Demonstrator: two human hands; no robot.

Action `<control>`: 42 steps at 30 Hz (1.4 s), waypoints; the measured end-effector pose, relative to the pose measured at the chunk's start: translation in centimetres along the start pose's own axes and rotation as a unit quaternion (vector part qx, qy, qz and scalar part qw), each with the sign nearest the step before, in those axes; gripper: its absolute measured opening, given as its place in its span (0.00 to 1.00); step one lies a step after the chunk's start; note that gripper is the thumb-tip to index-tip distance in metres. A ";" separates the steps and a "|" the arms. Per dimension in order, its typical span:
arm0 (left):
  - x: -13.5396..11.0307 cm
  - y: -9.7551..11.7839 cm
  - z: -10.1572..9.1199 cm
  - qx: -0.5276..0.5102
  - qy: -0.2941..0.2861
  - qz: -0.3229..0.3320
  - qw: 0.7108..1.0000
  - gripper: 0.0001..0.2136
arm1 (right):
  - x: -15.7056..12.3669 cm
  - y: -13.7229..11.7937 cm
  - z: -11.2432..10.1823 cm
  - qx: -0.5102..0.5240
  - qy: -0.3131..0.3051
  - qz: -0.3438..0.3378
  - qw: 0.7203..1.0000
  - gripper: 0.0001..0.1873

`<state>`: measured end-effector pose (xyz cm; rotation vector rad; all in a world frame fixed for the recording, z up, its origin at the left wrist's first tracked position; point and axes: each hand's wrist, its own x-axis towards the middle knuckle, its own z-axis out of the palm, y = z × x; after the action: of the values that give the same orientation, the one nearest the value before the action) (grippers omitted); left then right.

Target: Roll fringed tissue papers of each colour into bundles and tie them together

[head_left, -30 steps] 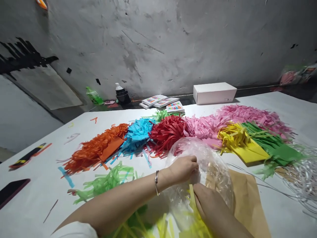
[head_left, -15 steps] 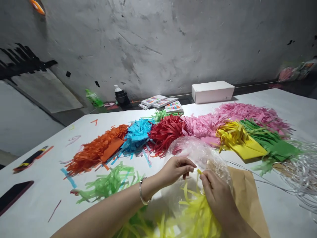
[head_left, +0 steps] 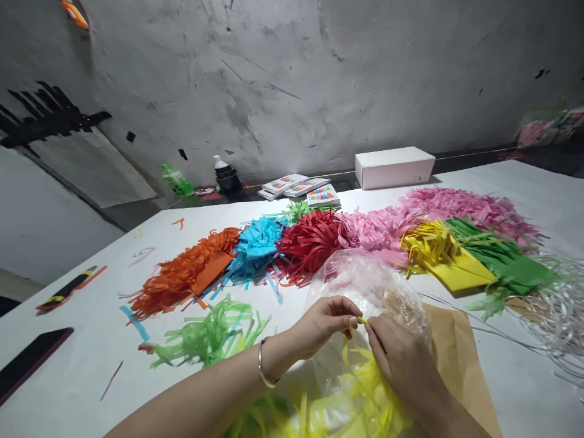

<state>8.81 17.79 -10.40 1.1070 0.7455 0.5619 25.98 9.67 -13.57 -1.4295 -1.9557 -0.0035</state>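
Between my two hands is the twisted end of a yellow tissue paper tassel (head_left: 374, 389). My left hand (head_left: 326, 325), with a silver bangle at the wrist, pinches the tip of the twist. Close beside it, my right hand (head_left: 401, 359) is closed on the same twist. Yellow fringe strips hang below the right hand, toward the bottom edge. Behind both hands lies a clear plastic bag (head_left: 360, 280). Loose light green tissue strips (head_left: 205, 334) are left of my left forearm.
Fringed paper piles cross the table: orange (head_left: 182, 274), blue (head_left: 260, 243), red (head_left: 312, 243), pink (head_left: 474, 213), yellow (head_left: 449, 255) and green (head_left: 520, 261). A white box (head_left: 395, 167) stands behind. Silvery cord (head_left: 561, 310) tangles at right. A phone (head_left: 34, 362) and cutter (head_left: 66, 289) lie left.
My left hand has come right up to the right hand and now grips the yellow twist; before, its fingers were just short of it. The view has shifted slightly.
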 end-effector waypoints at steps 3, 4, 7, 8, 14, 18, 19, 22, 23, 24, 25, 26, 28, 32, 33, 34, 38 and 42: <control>0.0 -0.2 -0.5 0.055 -0.021 0.002 0.998 0.19 | 0.0 0.3 -0.1 -0.017 -0.025 -0.017 0.999 0.15; 0.0 -0.2 -0.6 0.078 -0.031 0.005 0.996 0.19 | 0.0 0.4 -0.1 -0.019 -0.031 -0.023 0.999 0.15; -0.1 -0.1 -0.9 0.158 -0.057 0.013 0.986 0.20 | 0.0 0.4 -0.1 -0.013 -0.039 -0.029 0.999 0.15; -0.2 0.0 -1.0 0.171 -0.060 0.013 0.983 0.20 | 0.0 0.4 -0.2 -0.004 -0.038 -0.021 0.999 0.15; -0.4 0.4 -0.6 -0.016 -0.031 -0.014 0.999 0.17 | 0.5 0.0 -1.0 0.069 0.011 0.061 0.996 0.13; -0.4 0.3 -0.4 -0.138 -0.026 -0.073 0.987 0.15 | 0.6 -0.1 -1.1 0.077 0.015 0.061 0.995 0.13; -0.4 0.2 -0.4 -0.151 -0.022 -0.080 0.985 0.14 | 0.6 -0.1 -1.0 0.076 0.013 0.061 0.995 0.14; -0.2 -0.1 -0.5 -0.168 -0.019 -0.080 0.982 0.12 | 0.6 -0.1 -0.9 0.075 0.013 0.062 0.995 0.14; -0.2 -0.1 -0.5 -0.168 -0.019 -0.077 0.983 0.11 | 0.5 -0.1 -0.8 0.074 0.015 0.061 0.995 0.14; -0.1 -0.1 -0.5 -0.166 -0.018 -0.073 0.983 0.11 | 0.5 -0.1 -0.8 0.074 0.015 0.059 0.995 0.15; -0.1 -0.1 -0.5 -0.165 -0.014 -0.066 0.984 0.11 | 0.5 -0.1 -0.8 0.074 0.014 0.058 0.995 0.15; -0.1 -0.1 -0.5 -0.162 -0.010 -0.059 0.985 0.12 | 0.5 -0.1 -0.8 0.074 0.013 0.057 0.996 0.15; -0.1 0.0 -0.5 -0.156 -0.002 -0.047 0.987 0.13 | 0.6 -0.1 -0.8 0.078 0.010 0.058 0.995 0.15; 0.0 -0.3 -0.5 -0.151 -0.003 -0.052 0.987 0.16 | 0.6 -0.1 -0.9 0.102 0.029 0.060 0.992 0.13; 0.0 -0.4 -0.4 -0.150 -0.010 -0.048 0.988 0.16 | 0.6 -0.1 -0.9 0.114 0.040 0.059 0.991 0.12; 0.0 -0.6 -0.3 -0.147 -0.019 -0.041 0.988 0.17 | 0.6 -0.2 -1.0 0.127 0.050 0.055 0.989 0.11; 0.0 -1.1 0.2 -0.139 -0.035 -0.017 0.989 0.18 | 0.7 -0.4 -1.0 0.177 0.058 0.009 0.982 0.08; -0.2 -0.9 0.5 -0.135 -0.019 -0.022 0.990 0.19 | 0.8 -0.6 -0.8 0.203 0.037 -0.009 0.978 0.11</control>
<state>9.11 17.07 -11.07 0.8460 0.6388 0.5847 25.82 9.80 -12.31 -1.1261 -1.7810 0.3120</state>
